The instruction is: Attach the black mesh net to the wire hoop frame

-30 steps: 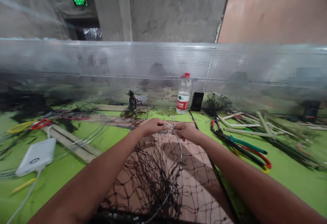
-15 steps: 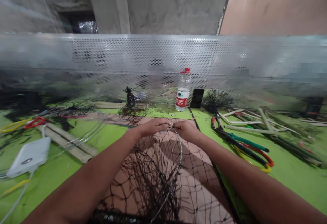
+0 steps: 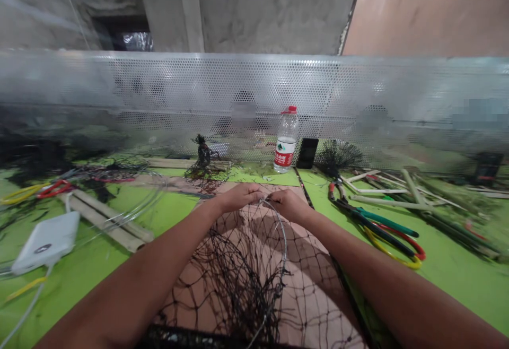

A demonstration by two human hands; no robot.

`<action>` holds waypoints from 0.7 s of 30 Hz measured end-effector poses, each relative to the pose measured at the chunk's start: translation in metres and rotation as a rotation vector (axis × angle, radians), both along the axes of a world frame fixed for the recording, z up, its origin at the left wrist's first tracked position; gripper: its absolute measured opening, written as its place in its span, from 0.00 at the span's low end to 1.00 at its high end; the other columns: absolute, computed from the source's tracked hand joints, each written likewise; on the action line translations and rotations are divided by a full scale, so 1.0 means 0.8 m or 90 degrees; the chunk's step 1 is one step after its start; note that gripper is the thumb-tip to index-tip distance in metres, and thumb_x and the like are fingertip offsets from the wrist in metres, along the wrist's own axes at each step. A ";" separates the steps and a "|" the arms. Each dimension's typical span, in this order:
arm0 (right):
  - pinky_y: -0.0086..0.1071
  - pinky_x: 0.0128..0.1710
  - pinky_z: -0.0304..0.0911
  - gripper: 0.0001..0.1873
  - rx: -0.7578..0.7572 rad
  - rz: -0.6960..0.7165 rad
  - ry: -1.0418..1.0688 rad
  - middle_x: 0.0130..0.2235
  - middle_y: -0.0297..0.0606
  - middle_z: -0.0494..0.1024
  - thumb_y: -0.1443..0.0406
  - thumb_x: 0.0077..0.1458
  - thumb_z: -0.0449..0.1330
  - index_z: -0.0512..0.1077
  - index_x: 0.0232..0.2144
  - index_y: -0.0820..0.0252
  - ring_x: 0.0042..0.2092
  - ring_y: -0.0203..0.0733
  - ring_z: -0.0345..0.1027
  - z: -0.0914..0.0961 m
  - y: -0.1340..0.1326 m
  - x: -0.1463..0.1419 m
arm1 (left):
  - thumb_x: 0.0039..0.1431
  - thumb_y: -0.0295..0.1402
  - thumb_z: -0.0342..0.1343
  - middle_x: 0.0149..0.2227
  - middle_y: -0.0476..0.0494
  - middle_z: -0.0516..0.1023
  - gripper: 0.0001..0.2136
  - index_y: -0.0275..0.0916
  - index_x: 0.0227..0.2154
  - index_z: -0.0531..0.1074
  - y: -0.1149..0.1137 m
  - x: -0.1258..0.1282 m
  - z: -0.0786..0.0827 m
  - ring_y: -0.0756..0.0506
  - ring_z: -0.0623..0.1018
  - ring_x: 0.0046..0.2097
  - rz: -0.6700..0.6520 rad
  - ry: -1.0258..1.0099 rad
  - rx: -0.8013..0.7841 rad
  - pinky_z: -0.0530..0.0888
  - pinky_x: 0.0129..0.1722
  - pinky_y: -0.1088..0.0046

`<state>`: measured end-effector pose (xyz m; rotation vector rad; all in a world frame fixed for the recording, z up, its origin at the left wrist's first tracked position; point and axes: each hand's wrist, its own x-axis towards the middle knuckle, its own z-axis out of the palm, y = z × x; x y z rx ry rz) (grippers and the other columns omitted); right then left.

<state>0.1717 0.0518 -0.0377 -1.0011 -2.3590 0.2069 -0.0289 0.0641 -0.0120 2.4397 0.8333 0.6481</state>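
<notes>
- Two bare hands are working almost fingertip to fingertip in my remote view, the left hand (image 3: 238,197) sitting at nine o'clock of their meeting point, the right hand (image 3: 290,204) at three.
- Both are pinching the pale cord (image 3: 284,237) where they are meeting; I cannot tell whether mesh is caught in there too.
- The black netting (image 3: 246,296) is lying at six o'clock, the cord curving down over it.
- I am judging this step as fine fingertip work on cord and mesh; the next move is calling for a firm pinch and slack cord.
- Pliers (image 3: 349,210) are resting towards four o'clock.
</notes>
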 end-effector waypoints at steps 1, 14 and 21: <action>0.26 0.24 0.47 0.17 0.003 -0.003 0.000 0.19 0.33 0.67 0.60 0.54 0.54 0.69 0.18 0.62 0.23 0.32 0.54 -0.001 0.001 0.000 | 0.58 0.42 0.45 0.24 0.50 0.64 0.16 0.35 0.24 0.65 0.000 0.001 -0.001 0.51 0.64 0.28 -0.003 -0.001 0.004 0.60 0.27 0.78; 0.26 0.23 0.45 0.14 0.034 -0.016 -0.010 0.17 0.31 0.63 0.62 0.51 0.58 0.66 0.17 0.62 0.22 0.31 0.52 0.007 -0.007 -0.003 | 0.55 0.46 0.47 0.21 0.52 0.55 0.20 0.34 0.18 0.62 0.002 0.002 -0.006 0.53 0.57 0.25 -0.046 -0.049 -0.087 0.53 0.24 0.78; 0.29 0.32 0.54 0.09 0.152 -0.008 0.021 0.30 0.37 0.69 0.67 0.43 0.62 0.66 0.29 0.61 0.33 0.38 0.60 0.016 -0.012 0.004 | 0.53 0.47 0.47 0.21 0.52 0.55 0.19 0.34 0.19 0.61 -0.005 0.000 0.003 0.53 0.57 0.25 0.021 -0.057 -0.105 0.54 0.25 0.78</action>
